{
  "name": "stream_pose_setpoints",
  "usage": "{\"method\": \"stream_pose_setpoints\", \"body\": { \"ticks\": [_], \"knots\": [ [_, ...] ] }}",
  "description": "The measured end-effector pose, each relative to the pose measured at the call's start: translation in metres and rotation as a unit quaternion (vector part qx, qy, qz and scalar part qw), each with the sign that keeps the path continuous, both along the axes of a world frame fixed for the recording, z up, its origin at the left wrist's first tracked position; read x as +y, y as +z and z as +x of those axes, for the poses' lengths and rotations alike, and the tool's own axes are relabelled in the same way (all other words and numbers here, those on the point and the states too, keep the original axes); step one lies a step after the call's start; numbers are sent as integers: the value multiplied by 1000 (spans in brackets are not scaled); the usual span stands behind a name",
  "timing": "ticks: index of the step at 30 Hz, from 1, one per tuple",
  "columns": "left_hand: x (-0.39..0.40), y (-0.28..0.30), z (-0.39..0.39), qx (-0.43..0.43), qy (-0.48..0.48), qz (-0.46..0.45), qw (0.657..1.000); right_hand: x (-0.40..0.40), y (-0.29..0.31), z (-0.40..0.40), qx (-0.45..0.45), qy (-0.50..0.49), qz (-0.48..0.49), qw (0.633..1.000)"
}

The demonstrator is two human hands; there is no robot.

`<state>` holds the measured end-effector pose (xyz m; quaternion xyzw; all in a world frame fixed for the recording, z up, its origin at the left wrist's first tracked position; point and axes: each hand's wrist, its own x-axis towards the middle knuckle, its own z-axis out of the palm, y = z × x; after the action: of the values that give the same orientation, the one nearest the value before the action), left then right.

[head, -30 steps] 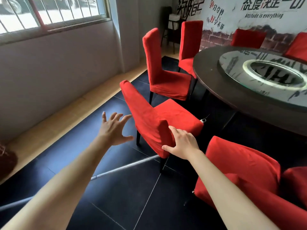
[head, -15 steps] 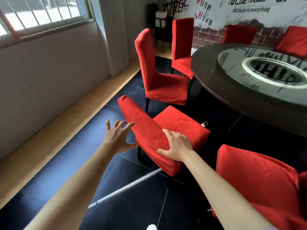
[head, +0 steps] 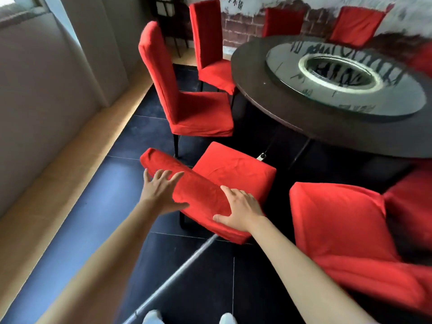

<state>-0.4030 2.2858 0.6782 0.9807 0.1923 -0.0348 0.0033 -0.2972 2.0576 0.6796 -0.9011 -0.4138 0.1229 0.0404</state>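
Room to move is tight on my right and freer on my left. The nearest chair [head: 233, 171] stands on the black tile floor [head: 198, 288] straight ahead of me. Its seat is turned toward the round table [head: 327, 129], and its front corner is close to the table's dark rim without touching it. My right hand [head: 243, 211] grasps the top edge of the backrest, fingers folded over the far side and thumb on the near face. My left hand [head: 161, 191] is released, fingers spread and straight, tips touching the backrest's rear face near its left end. Just right of my right arm sits another covered chair [head: 336, 218], with a narrow dark gap between the two. Beyond, an upright chair [head: 201, 113] stands apart from the backrest's left corner. A thin metal rod [head: 175, 277] lies on the tiles below the backrest. Left of it, bare tiles run to the tan border strip [head: 70, 183] along the wall [head: 35, 90].
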Motion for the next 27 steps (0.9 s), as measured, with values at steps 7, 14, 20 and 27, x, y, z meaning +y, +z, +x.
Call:
{"method": "stream_pose_setpoints", "body": {
  "ticks": [7,14,20,27],
  "knots": [
    [30,-10,28,42,-114,-19,992,10,-12,-19,13,-118,-20,993],
    [48,-19,44,72,-182,-23,980,22,-18,-30,13,-183,-18,983],
    [52,-26,73,119,-177,-45,976,20,-31,-18,23,-198,-50,979],
    [57,-34,80,132,-168,-12,977,11,-51,-7,-11,-183,-63,981]
  ]
}}
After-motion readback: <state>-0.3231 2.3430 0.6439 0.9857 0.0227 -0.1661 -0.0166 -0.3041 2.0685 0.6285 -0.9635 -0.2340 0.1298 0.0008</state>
